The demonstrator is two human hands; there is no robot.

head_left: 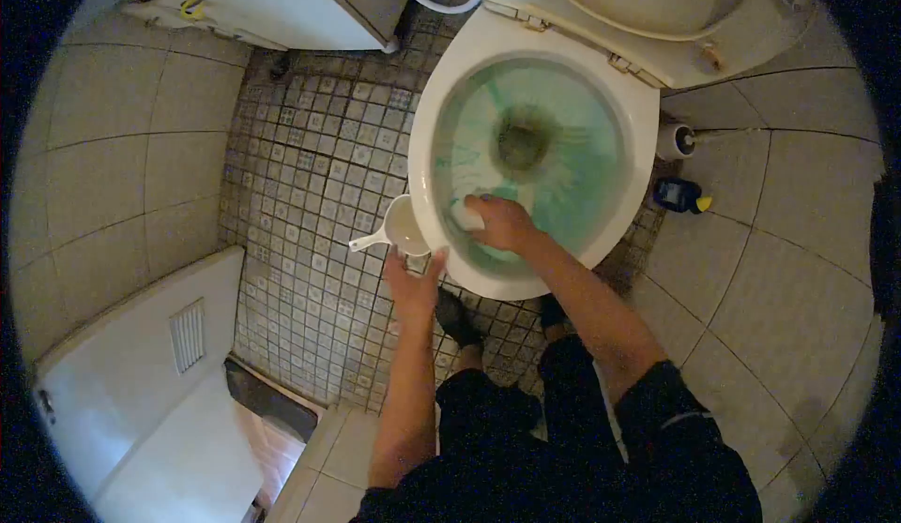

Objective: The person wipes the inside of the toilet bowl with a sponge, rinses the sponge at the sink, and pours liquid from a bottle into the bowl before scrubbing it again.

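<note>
My right hand [505, 224] reaches over the near left part of the toilet bowl [610, 232], its fingers curled together at the inner side. Something whitish shows at those fingertips; I cannot tell what it is. Blue-green liquid streaks the inside of the bowl, and a dark brownish patch surrounds the drain. Left of the bowl, my left hand [413, 288] has its thumb and fingers spread apart. Just beyond its fingertips is a white dipper [405, 227], handle pointing left, partly hidden by the toilet's rim.
The seat and lid [648, 30] are raised at the back. To the right stand a dark bottle with a yellow cap [678, 195] and a white brush holder [674, 141]. A white cabinet [272, 2] is upper left, a white door [150, 363] lower left. Small patterned tiles cover the floor.
</note>
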